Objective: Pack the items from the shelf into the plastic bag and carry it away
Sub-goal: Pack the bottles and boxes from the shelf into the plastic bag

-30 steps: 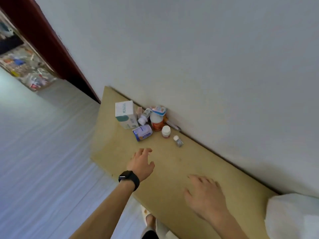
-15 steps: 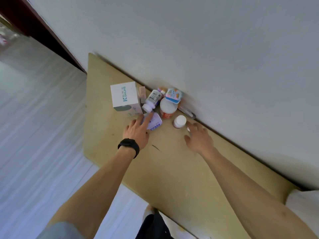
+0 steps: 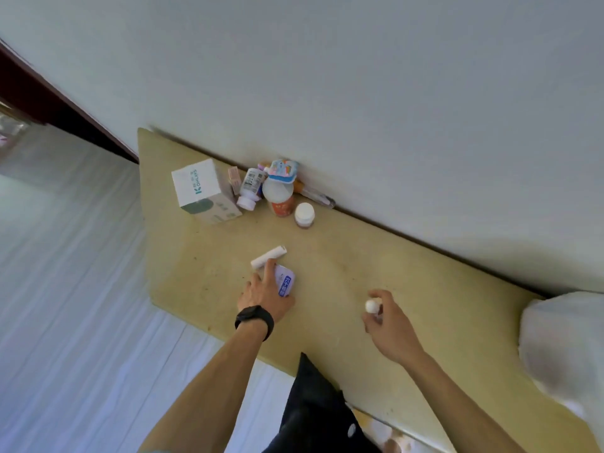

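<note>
We see the left hand (image 3: 264,295) closed around a white-and-blue bottle (image 3: 285,282) over the middle of the shelf (image 3: 408,273), a white tube (image 3: 268,257) lying just beyond its fingertips. The right hand (image 3: 390,325) pinches a small white-capped vial (image 3: 372,306) between thumb and fingers. The white box (image 3: 202,191), other bottles and a pouch crowd the shelf's back edge by the wall, and the plastic bag (image 3: 565,348) sits at its right end.
</note>
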A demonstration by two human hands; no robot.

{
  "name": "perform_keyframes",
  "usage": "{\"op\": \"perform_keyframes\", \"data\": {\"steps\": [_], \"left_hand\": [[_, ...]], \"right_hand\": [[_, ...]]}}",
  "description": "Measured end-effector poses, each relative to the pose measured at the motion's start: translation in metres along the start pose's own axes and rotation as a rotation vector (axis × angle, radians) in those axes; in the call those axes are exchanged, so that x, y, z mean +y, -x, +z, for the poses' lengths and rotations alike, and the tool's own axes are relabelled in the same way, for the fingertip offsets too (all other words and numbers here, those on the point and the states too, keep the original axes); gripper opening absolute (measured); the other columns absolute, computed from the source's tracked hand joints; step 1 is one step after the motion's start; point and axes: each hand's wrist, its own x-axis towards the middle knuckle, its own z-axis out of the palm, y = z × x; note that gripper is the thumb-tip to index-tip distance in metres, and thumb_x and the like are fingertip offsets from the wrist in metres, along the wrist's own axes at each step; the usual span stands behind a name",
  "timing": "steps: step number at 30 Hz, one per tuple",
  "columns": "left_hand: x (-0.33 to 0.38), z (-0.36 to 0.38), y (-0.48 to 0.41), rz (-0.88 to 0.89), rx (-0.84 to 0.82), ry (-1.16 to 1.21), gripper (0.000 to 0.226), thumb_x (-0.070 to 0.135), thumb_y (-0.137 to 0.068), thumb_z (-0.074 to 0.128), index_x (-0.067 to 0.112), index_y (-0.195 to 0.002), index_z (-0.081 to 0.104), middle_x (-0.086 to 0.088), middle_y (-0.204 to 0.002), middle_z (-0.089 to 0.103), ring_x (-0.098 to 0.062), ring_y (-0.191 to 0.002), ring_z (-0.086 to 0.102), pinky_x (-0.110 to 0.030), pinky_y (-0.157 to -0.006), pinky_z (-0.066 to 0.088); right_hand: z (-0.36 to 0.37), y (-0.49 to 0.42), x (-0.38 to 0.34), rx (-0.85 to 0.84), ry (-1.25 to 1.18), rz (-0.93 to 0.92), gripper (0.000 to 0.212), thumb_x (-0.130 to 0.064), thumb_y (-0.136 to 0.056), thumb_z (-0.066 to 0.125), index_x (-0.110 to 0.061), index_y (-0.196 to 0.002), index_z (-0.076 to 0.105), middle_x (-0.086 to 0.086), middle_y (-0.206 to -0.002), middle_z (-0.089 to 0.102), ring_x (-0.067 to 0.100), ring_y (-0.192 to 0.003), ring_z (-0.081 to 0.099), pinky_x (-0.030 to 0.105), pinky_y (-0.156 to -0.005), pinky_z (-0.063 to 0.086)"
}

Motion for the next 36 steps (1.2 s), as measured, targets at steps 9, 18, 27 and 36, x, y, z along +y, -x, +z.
{"op": "perform_keyframes", "data": {"steps": [9,18,27,36], "left_hand": [[0.081,0.079,0.14,-0.091,-0.038,0.686,0.065,0.02,-0.081,0.077,0.024,-0.124,0.029,-0.005,-0.095,0.059,-0.017,-0.075,0.062,-0.032,-0.061,0.054],[0.197,0.11,0.296,0.029,-0.123,0.9,0.068,0.05,-0.061,0.075,0.028,-0.115,0.041,-0.016,-0.101,0.066,-0.028,-0.074,0.068,-0.042,-0.063,0.055],[0.43,0.12,0.356,0.237,-0.654,0.662,0.074,0.04,-0.082,0.074,0.022,-0.135,0.026,-0.013,-0.11,0.06,-0.032,-0.073,0.071,-0.04,-0.05,0.059],[0.389,0.164,0.317,0.373,-0.465,0.543,0.03,0.019,-0.092,0.056,0.02,-0.12,0.046,-0.005,-0.105,0.062,-0.024,-0.088,0.066,-0.035,-0.073,0.056]], "right_hand": [[-0.123,0.188,0.093,-0.027,-0.605,-0.152,0.033,-0.015,-0.094,0.064,-0.034,-0.118,0.053,0.008,-0.107,0.062,0.021,-0.081,0.07,0.034,-0.079,0.06],[-0.209,0.29,0.214,0.101,-0.9,-0.08,0.025,-0.016,-0.095,0.061,-0.029,-0.117,0.063,0.004,-0.102,0.072,0.019,-0.088,0.069,0.029,-0.07,0.056],[-0.29,0.238,0.278,0.494,-0.743,0.214,0.041,-0.036,-0.099,0.049,-0.005,-0.125,0.056,0.015,-0.101,0.067,0.031,-0.084,0.064,0.051,-0.081,0.056],[-0.208,0.23,0.277,0.514,-0.228,0.023,0.032,-0.03,-0.097,0.056,-0.02,-0.128,0.053,0.01,-0.119,0.062,0.024,-0.094,0.059,0.038,-0.079,0.045]]}}
